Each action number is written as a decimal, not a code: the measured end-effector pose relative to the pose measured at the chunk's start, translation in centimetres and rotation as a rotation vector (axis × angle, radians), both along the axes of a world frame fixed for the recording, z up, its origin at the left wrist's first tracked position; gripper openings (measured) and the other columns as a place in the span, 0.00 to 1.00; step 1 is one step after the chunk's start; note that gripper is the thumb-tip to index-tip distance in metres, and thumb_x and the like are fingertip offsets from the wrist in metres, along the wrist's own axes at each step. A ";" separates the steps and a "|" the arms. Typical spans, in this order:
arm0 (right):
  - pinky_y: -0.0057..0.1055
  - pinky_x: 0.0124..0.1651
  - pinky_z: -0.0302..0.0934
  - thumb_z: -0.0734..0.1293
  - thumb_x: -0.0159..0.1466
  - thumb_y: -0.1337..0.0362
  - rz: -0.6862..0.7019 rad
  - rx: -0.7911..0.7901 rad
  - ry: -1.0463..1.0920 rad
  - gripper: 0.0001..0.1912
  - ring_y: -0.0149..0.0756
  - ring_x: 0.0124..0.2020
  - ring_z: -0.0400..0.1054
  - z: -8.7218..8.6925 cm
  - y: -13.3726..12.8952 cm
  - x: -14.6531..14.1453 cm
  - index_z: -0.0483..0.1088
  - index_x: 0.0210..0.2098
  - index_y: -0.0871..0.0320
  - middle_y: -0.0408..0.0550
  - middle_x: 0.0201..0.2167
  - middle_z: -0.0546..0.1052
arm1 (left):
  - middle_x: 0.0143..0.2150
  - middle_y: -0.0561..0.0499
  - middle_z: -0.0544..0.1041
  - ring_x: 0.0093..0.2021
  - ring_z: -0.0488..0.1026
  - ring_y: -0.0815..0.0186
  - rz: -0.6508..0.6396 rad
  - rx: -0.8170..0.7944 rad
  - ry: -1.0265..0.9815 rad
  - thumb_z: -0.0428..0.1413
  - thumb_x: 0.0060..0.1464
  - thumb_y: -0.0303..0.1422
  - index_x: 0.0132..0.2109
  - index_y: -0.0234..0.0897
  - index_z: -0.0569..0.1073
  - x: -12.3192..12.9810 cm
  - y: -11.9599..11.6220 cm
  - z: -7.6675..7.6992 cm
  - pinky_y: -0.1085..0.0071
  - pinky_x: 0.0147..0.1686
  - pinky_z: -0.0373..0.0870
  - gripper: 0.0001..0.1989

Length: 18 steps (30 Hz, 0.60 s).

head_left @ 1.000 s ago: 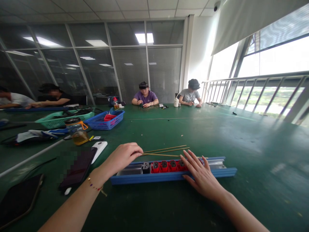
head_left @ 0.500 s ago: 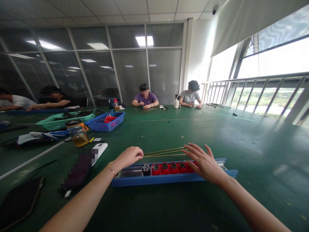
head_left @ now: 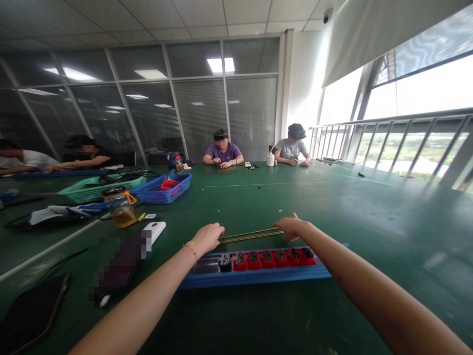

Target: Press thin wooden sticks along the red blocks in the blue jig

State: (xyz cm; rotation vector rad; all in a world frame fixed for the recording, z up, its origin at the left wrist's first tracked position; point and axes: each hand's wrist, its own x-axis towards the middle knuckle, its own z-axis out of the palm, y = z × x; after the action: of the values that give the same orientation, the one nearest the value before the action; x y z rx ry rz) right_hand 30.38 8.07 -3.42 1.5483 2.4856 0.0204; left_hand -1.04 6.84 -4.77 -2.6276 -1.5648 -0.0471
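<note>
Thin yellow-brown rods (head_left: 251,235) lie between my two hands, behind a blue rail (head_left: 258,280). My left hand (head_left: 208,237) is closed on their left ends, its fingertips pointing down. At their right ends is my right hand (head_left: 293,228), palm down; its fingers are mostly hidden behind the back of the hand, so its grip cannot be made out. In the rail sits a row of several red blocks with dark tops (head_left: 267,258), with a black connector (head_left: 224,262) at the left of the row and a grey metal strip (head_left: 206,265) beyond it.
Left of the rail lie a white-ended dark object (head_left: 155,231) and a dark phone (head_left: 33,310). Farther back are a jar (head_left: 123,209), a blue basket (head_left: 162,193), a green basket (head_left: 83,192) and gloves (head_left: 59,213). Several people sit around the green table (head_left: 332,197).
My right hand has moved left and away from me, off the red blocks, to the rods' right ends. My left hand has shifted slightly. The rods lie closer together.
</note>
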 end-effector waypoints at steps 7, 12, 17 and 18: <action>0.41 0.43 0.58 0.64 0.48 0.76 0.014 0.030 -0.036 0.17 0.45 0.42 0.68 -0.9 0.9 -1.1 0.71 0.37 0.57 0.54 0.37 0.75 | 0.36 0.46 0.75 0.38 0.72 0.58 -0.002 -0.130 0.045 0.52 0.40 0.21 0.35 0.39 0.72 1.0 1.1 -0.3 0.67 0.35 0.65 0.13; 0.34 0.35 0.60 0.66 0.45 0.72 0.049 0.022 -0.002 0.14 0.44 0.35 0.69 -1.1 0.5 -0.2 0.73 0.32 0.57 0.51 0.32 0.75 | 0.32 0.49 0.75 0.33 0.72 0.61 -0.016 -0.180 0.024 0.53 0.37 0.22 0.29 0.39 0.72 0.9 1.4 -0.1 0.71 0.30 0.64 0.10; 0.29 0.36 0.58 0.60 0.53 0.67 0.037 0.106 0.137 0.12 0.37 0.36 0.67 0.1 -0.9 2.4 0.72 0.34 0.54 0.47 0.35 0.73 | 0.30 0.52 0.74 0.31 0.71 0.67 -0.002 -0.270 -0.358 0.50 0.43 0.30 0.33 0.38 0.72 -0.3 0.7 0.9 0.74 0.29 0.64 0.08; 0.28 0.36 0.58 0.58 0.55 0.66 0.029 0.131 0.171 0.12 0.36 0.37 0.67 0.5 -1.4 2.8 0.72 0.35 0.54 0.47 0.36 0.72 | 0.30 0.52 0.74 0.31 0.70 0.67 0.007 -0.262 -0.466 0.49 0.45 0.31 0.33 0.37 0.72 -0.4 0.3 1.3 0.74 0.30 0.64 0.09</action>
State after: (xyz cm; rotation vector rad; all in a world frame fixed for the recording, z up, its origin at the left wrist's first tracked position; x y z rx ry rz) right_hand 33.18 6.67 -2.92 1.6277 2.6888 0.0593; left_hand -1.45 7.11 -3.50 -2.9690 -1.8199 -0.5237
